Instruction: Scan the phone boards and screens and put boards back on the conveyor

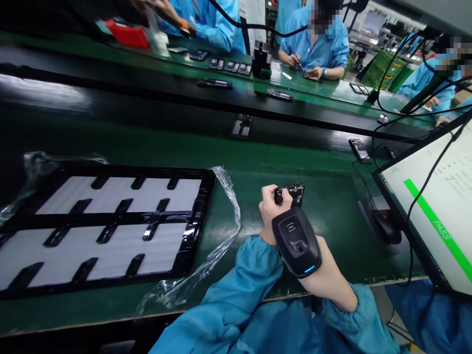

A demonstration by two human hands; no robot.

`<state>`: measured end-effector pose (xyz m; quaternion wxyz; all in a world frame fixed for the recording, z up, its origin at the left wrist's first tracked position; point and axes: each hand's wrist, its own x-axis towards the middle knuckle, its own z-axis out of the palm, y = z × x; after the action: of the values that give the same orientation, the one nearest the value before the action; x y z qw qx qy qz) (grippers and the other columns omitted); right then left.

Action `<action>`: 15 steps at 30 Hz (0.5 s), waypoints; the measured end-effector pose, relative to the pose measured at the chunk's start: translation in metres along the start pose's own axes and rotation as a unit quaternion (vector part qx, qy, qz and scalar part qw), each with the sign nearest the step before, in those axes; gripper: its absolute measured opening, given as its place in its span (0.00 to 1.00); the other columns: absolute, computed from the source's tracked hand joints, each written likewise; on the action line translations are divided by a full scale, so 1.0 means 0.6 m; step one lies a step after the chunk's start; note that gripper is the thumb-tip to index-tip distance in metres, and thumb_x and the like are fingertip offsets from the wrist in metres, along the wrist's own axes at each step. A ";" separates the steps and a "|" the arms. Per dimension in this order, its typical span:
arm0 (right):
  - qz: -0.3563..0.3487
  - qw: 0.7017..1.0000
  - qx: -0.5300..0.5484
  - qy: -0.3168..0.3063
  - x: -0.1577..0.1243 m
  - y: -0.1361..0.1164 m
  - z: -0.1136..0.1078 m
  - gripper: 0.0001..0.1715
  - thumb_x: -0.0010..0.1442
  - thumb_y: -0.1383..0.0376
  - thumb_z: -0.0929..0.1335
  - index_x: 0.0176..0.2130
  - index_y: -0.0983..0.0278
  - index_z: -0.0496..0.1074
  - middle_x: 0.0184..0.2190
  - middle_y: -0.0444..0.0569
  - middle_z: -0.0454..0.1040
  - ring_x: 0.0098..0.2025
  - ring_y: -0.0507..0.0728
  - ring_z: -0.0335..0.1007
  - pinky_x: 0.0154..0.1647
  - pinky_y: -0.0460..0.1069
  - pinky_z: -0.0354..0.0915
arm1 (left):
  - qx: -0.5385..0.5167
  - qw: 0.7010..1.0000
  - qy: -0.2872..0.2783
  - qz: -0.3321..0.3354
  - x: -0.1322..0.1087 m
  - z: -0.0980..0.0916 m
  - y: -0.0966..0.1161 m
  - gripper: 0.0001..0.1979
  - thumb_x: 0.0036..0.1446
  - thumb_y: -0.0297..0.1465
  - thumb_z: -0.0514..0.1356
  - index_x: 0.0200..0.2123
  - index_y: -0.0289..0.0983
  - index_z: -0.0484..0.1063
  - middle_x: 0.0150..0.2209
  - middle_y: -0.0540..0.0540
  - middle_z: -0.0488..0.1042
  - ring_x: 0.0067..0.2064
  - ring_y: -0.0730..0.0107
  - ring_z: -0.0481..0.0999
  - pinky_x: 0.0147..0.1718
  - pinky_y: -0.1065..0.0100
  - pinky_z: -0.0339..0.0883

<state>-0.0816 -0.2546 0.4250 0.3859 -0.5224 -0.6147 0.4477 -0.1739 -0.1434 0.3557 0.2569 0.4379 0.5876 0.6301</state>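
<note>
A partly assembled phone (298,194) with bare inner parts and a dark frame is gripped in my left hand (270,209), above the green bench. The left thumb lies over its inner face. Close behind the phone, a black handheld barcode scanner (296,241) with a lit blue strip covers most of my right hand (321,268). The right hand appears to grip it from below, its fingers hidden. The scanner's head overlaps the lower edge of the phone in this view; I cannot tell whether they touch.
To the left lies a black tray (201,226) with white-lined slots and clear plastic film (232,201) around it. At right stand a monitor (435,211) showing PASS and a mouse (387,226). Phone bodies (242,126) lie along the line; co-workers (317,44) sit opposite.
</note>
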 end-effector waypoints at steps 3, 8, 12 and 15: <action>-0.009 0.999 -0.032 -0.022 0.001 -0.005 0.010 0.16 0.46 0.74 0.69 0.37 0.62 0.71 0.26 0.42 0.73 0.30 0.57 0.70 0.31 0.48 0.65 | 0.018 0.999 0.015 -0.027 -0.002 0.002 0.004 0.11 0.55 0.38 0.62 0.38 0.40 0.67 0.26 0.51 0.72 0.27 0.72 0.72 0.29 0.72 0.63; -0.015 0.999 -0.034 -0.017 0.006 -0.002 0.016 0.11 0.46 0.75 0.68 0.32 0.62 0.68 0.26 0.41 0.72 0.29 0.54 0.65 0.29 0.47 0.61 | 0.009 0.999 0.005 -0.046 -0.001 0.001 0.019 0.11 0.55 0.37 0.62 0.39 0.40 0.67 0.26 0.51 0.73 0.27 0.72 0.72 0.30 0.72 0.64; -0.010 0.999 -0.038 -0.009 0.008 0.004 0.017 0.10 0.46 0.75 0.69 0.31 0.63 0.68 0.25 0.41 0.71 0.28 0.52 0.62 0.29 0.47 0.60 | 0.009 0.998 0.028 -0.053 0.001 0.006 0.026 0.11 0.54 0.37 0.61 0.39 0.40 0.67 0.26 0.51 0.73 0.27 0.72 0.72 0.31 0.72 0.65; -0.013 0.999 -0.032 0.001 0.011 0.009 0.022 0.11 0.46 0.75 0.69 0.32 0.63 0.69 0.25 0.41 0.70 0.27 0.52 0.62 0.27 0.46 0.59 | 0.013 0.997 0.040 -0.064 0.001 0.009 0.030 0.10 0.53 0.37 0.62 0.37 0.40 0.67 0.24 0.53 0.71 0.25 0.73 0.71 0.28 0.74 0.63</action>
<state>-0.0933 -0.2497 0.4161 0.3755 -0.5272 -0.6350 0.4217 -0.1659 -0.1434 0.3729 0.2670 0.3772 0.6326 0.6215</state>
